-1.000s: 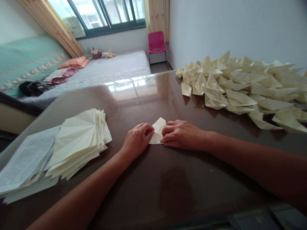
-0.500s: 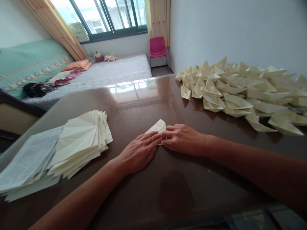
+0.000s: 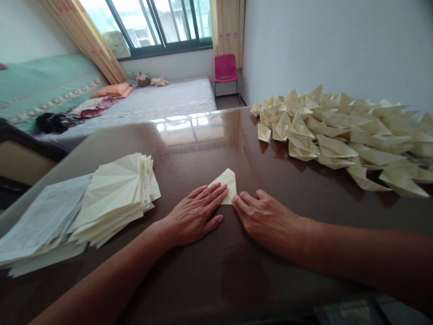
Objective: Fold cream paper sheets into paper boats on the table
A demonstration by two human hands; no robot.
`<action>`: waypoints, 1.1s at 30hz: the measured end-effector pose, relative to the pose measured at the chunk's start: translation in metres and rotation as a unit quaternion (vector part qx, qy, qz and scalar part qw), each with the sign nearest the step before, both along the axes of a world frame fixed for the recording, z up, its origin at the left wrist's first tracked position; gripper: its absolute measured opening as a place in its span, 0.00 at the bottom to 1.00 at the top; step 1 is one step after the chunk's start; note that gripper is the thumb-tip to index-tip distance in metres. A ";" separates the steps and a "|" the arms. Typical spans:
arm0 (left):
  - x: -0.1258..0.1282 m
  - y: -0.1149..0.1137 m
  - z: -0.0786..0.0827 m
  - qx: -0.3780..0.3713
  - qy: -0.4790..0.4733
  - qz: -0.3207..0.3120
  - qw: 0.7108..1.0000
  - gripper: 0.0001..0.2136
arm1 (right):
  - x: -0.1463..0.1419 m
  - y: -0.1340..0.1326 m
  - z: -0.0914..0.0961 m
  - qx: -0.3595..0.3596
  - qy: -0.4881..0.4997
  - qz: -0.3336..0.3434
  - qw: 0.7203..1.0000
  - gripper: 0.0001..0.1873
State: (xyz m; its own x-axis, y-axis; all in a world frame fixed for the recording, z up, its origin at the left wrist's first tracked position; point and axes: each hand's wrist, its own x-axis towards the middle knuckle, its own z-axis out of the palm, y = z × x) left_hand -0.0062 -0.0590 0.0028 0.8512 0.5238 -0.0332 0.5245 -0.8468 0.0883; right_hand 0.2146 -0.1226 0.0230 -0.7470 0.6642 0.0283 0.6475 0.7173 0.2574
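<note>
Small, cream, flat-folded paper piece (image 3: 230, 183): is lying on the glossy, dark brown tabletop (image 3: 189, 284), between the two hands, its blunt-tipped end pointing away from the person.
Bare left hand (image 3: 196, 214): is resting palm down with fingers laid out straight over the left part of the paper piece, gripping nothing; its thumb is lying apart, nearer the person than the paper piece.
Bare right hand (image 3: 267, 221): is curling its fingers together, the tips touching the lower right corner of the paper piece — I can't make out whether they are pinching it.
Fanned stack of cream, creased paper sheets (image 3: 111, 189): is lying left of the paper piece, well apart from it.
Greyish, thin paper sheets (image 3: 50, 210): are lying farther left of the paper piece, touching the cream stack.
Large heap of cream, pointed, folded paper shapes (image 3: 331, 128): is spreading beyond the paper piece and to its right.
Pale, sheet-covered bed (image 3: 176, 97) and magenta chair with dark legs (image 3: 225, 67): are standing far beyond the paper piece — the bed to the left of the chair.
</note>
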 end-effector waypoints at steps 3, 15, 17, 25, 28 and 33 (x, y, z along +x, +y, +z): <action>-0.001 0.008 -0.001 0.010 -0.016 0.016 1.000 0.26 | -0.003 -0.002 0.003 -0.012 -0.014 -0.013 1.000 0.09; 0.008 0.010 0.008 0.016 -0.162 0.046 0.986 0.15 | 0.011 0.041 0.000 -0.010 0.069 0.002 0.998 0.10; 0.006 0.014 0.011 0.009 -0.199 0.071 0.977 0.15 | 0.016 0.048 0.001 -0.022 0.070 0.033 0.997 0.12; 0.003 0.037 -0.001 0.007 -0.153 0.024 0.988 0.18 | 0.029 0.070 -0.008 -0.016 0.126 0.095 0.987 0.11; -0.002 0.032 0.005 -0.003 -0.125 0.011 0.992 0.17 | 0.029 0.070 -0.011 -0.005 0.141 0.045 0.989 0.09; -0.006 0.015 0.015 0.018 -0.078 0.037 0.996 0.16 | 0.028 0.071 -0.009 -0.070 0.167 0.009 0.984 0.12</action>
